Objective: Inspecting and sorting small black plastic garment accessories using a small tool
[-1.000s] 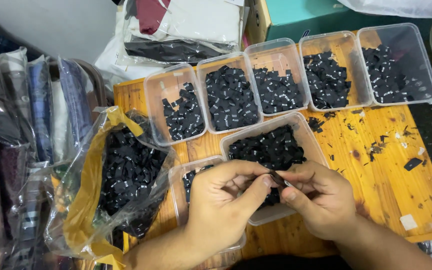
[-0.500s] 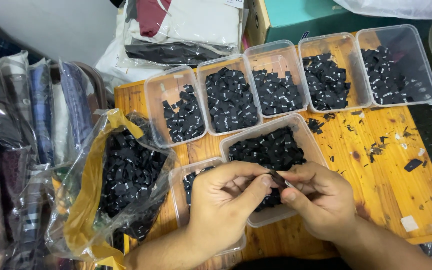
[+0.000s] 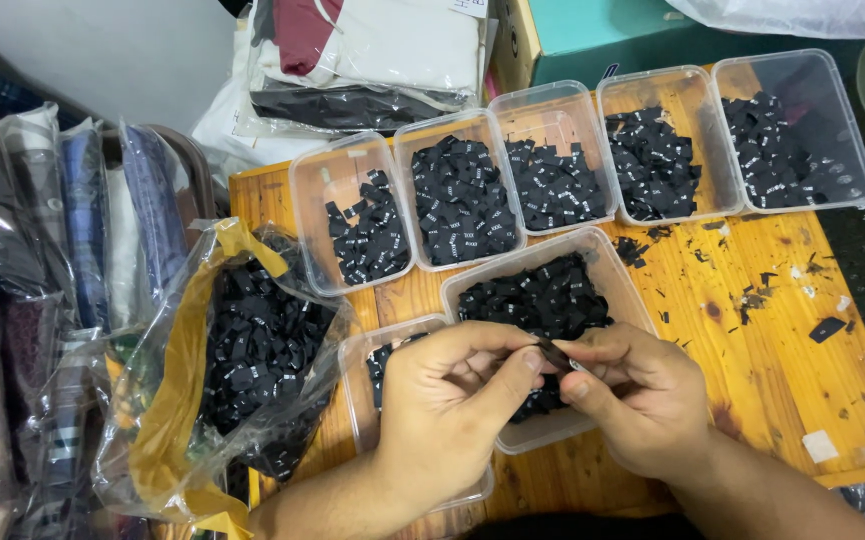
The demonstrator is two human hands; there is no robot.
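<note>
My left hand (image 3: 453, 400) and my right hand (image 3: 633, 400) meet over a clear plastic tub (image 3: 623, 262) full of small black fabric labels. Between the thumbs and forefingers of both hands is pinched one small black label (image 3: 553, 352). Under my left hand sits a second clear tub (image 3: 358, 375), mostly hidden, with a few black labels showing. A clear plastic bag with a yellow strip (image 3: 243, 370), stuffed with more black labels, lies open just left of my left hand.
Several clear tubs of black labels stand in a row along the back of the wooden table (image 3: 783, 330). Black scraps (image 3: 828, 328) litter the right side. Bagged folded garments (image 3: 63, 260) pile up at the left, more bagged clothes (image 3: 373, 60) and a teal box (image 3: 633, 30) behind.
</note>
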